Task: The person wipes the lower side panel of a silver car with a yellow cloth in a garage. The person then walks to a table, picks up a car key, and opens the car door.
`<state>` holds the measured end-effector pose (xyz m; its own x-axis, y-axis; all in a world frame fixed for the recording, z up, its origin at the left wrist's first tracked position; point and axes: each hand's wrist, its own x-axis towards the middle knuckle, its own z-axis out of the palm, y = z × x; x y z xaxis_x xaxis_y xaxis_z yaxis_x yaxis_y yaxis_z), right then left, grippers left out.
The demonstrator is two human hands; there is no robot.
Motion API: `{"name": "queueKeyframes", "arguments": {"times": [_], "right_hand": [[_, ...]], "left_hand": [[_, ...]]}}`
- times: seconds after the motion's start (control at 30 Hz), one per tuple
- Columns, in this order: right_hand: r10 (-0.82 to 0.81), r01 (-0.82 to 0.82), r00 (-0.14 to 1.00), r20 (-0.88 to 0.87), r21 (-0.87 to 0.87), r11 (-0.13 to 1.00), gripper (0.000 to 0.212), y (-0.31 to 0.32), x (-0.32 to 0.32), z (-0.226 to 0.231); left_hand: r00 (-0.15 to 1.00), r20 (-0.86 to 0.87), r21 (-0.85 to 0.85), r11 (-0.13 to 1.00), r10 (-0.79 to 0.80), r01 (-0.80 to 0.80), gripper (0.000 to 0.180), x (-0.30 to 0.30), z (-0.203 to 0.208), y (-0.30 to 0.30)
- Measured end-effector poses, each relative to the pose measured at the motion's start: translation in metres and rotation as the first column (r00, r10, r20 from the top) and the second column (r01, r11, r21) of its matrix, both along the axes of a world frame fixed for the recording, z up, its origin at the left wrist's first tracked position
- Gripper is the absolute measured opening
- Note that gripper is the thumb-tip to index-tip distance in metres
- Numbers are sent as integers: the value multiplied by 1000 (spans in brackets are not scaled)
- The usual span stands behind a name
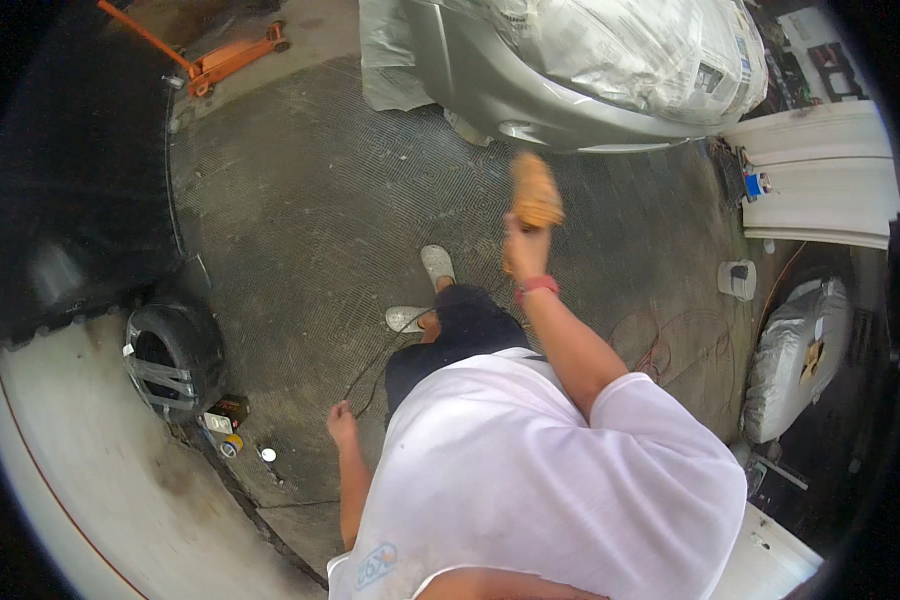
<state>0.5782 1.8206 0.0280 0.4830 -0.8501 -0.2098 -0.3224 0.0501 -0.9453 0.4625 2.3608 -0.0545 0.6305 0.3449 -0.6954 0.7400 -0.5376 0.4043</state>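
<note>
Our right hand (pixel 526 248) clasps a blurred orange object (pixel 537 192) | our left hand (pixel 342 424) grips a dark cord (pixel 366 369) | we face a partly covered silver car (pixel 470 75)

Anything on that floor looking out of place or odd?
Yes, mildly: a thin reddish hose or cord lies in loose, untidy loops on the floor to the right. The dark cord in the left hand runs slack toward the legs, perhaps a snag risk.
</note>
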Motion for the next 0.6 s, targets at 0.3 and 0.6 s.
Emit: {"name": "queueKeyframes", "arguments": {"times": [0.3,0.6], "right_hand": [[-383,382,911,153,37,923,40,-19,-19,-11],[665,-667,745,53,77,741,63,16,66,48]], "left_hand": [[970,-95,-48,974,-223,220,34,34,43,-57],[988,-70,110,983,-139,146,33,-31,65,-77]]}}
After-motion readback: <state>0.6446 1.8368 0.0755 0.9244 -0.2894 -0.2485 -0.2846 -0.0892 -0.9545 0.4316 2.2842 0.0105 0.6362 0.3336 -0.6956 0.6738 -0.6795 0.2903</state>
